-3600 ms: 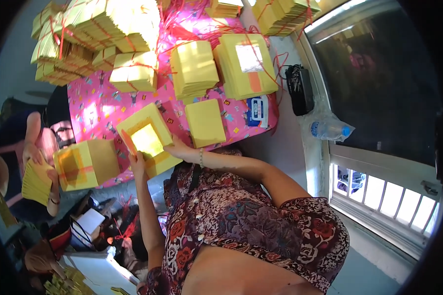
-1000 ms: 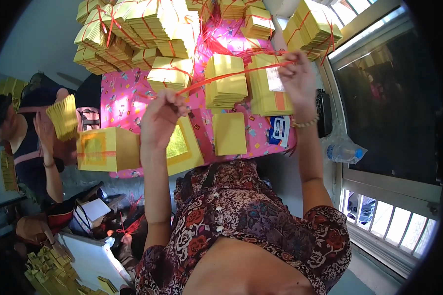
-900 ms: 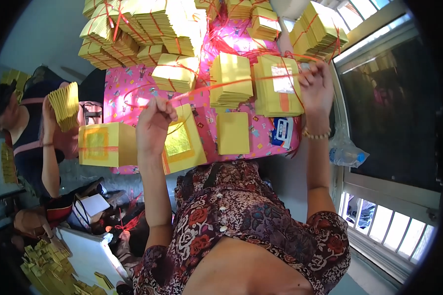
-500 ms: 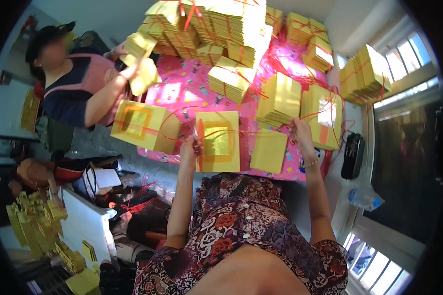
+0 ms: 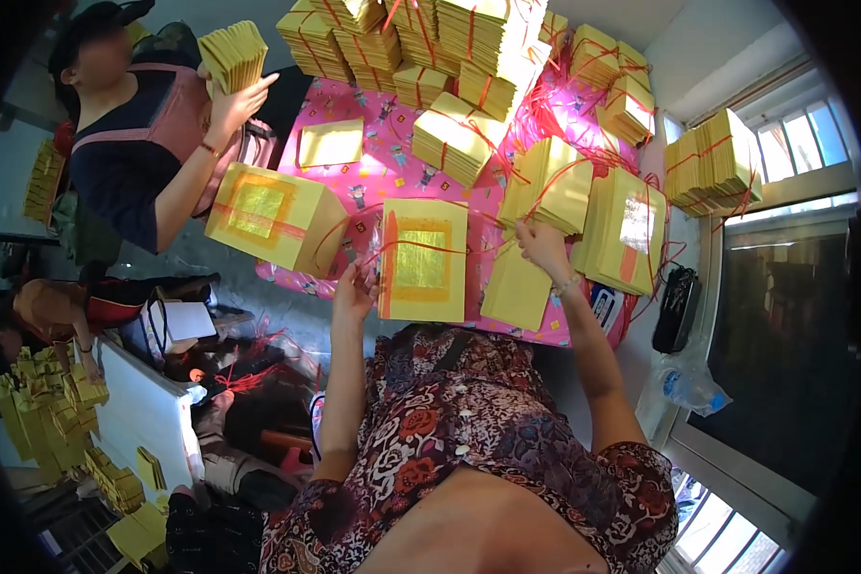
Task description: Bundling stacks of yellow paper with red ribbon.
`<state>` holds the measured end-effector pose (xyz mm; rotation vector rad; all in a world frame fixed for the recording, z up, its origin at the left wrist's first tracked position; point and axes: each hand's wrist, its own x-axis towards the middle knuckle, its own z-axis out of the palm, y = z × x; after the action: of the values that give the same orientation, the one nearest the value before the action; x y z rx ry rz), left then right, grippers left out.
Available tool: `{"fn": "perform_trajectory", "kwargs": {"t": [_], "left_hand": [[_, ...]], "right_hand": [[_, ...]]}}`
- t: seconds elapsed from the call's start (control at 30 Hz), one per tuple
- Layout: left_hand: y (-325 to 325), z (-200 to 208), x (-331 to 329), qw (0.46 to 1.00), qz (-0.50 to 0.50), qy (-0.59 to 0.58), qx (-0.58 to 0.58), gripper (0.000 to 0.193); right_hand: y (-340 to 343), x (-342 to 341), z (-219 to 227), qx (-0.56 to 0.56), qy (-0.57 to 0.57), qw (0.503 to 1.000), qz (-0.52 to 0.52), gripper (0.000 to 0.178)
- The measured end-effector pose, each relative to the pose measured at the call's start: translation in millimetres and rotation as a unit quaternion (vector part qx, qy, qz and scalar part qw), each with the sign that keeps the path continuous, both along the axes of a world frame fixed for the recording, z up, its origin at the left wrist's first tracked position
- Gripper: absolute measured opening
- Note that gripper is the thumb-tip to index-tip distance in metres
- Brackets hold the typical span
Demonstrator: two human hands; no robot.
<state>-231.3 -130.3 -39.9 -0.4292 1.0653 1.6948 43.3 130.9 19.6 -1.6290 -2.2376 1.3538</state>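
A stack of yellow paper (image 5: pixel 434 304) with a gold square on top lies in front of me on the pink patterned cloth. Thin red string (image 5: pixel 419 244) crosses it from side to side. At the stack's left edge, my left hand (image 5: pixel 354 292) is closed on the string with bent fingers. My right hand (image 5: pixel 543 251) pinches the string farther right, above a plain yellow paper pile (image 5: pixel 515 293) and just in front of a taller yellow stack (image 5: pixel 560 182). To the left sits a thick yellow bundle (image 5: pixel 275 218) with a gold square.
At the left, a person in a pink apron (image 5: pixel 163 124) holds a fanned yellow paper bundle (image 5: pixel 233 57). Tied stacks (image 5: pixel 392 48) pile up at the table's back. A black pouch (image 5: pixel 677 308) and a plastic bottle (image 5: pixel 691 390) lie by the window.
My right hand has moved left and slightly up, and my left hand slightly left. The person has lifted a bundle away, leaving a flat yellow pile on the cloth.
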Motion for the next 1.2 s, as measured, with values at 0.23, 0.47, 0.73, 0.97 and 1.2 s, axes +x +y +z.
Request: {"fn": "perform_trajectory", "kwargs": {"t": [0.23, 0.47, 0.73, 0.97, 1.2], "left_hand": [[-12, -8, 10, 0.995, 0.075, -0.051, -0.047, 0.02], [2, 17, 53, 0.953, 0.167, 0.238, -0.089, 0.044], [19, 44, 67, 0.955, 0.192, 0.196, -0.111, 0.077], [9, 27, 74, 0.953, 0.173, 0.222, -0.115, 0.073], [1, 44, 62, 0.935, 0.067, 0.347, -0.023, 0.042]], "right_hand": [[-48, 2, 28, 0.249, -0.011, 0.968, 0.013, 0.032], [-114, -7, 10, 0.176, 0.11, 0.977, 0.043, 0.012], [-143, -46, 12, 0.151, 0.155, 0.962, 0.169, 0.023], [-155, -62, 6, 0.228, 0.081, 0.933, 0.265, 0.04], [-157, -78, -16, 0.29, 0.105, 0.921, 0.239, 0.032]]}}
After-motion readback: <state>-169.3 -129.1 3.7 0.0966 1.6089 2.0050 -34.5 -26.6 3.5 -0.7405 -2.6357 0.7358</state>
